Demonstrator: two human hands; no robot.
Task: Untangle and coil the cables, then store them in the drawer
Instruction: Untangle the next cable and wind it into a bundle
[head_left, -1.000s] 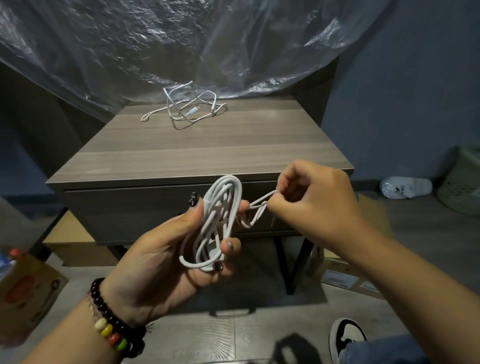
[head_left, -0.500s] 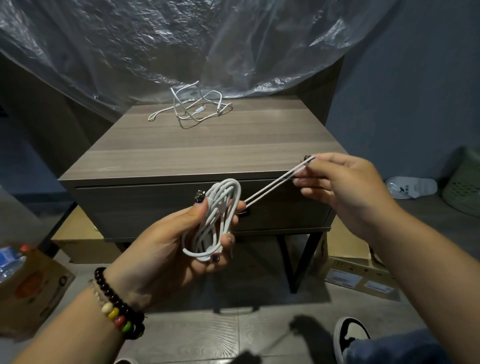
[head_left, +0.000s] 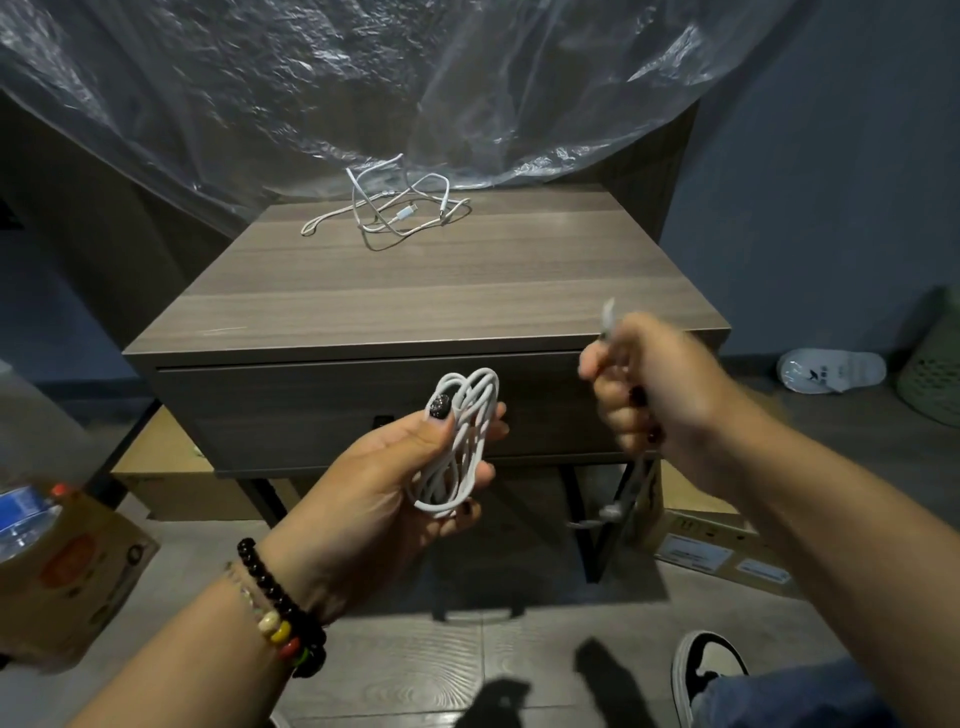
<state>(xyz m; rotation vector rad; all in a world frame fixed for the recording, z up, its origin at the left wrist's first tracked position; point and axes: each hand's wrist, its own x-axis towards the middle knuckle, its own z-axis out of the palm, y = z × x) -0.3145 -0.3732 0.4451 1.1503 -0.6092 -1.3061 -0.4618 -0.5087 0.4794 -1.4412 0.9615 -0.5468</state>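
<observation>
Left hand (head_left: 415, 467) grips the coiled white cable (head_left: 460, 441) in front of the shut drawer (head_left: 311, 410), loops pinned under the thumb so they hold, while right hand (head_left: 654, 395), blurred, clutches its loose end; second cable (head_left: 395, 213) lies tangled at the tabletop's (head_left: 415, 291) back.

Loose cable (head_left: 400, 210) at the bench's (head_left: 415, 291) back; coiled cable (head_left: 460, 441) held before the drawer (head_left: 311, 410)
</observation>
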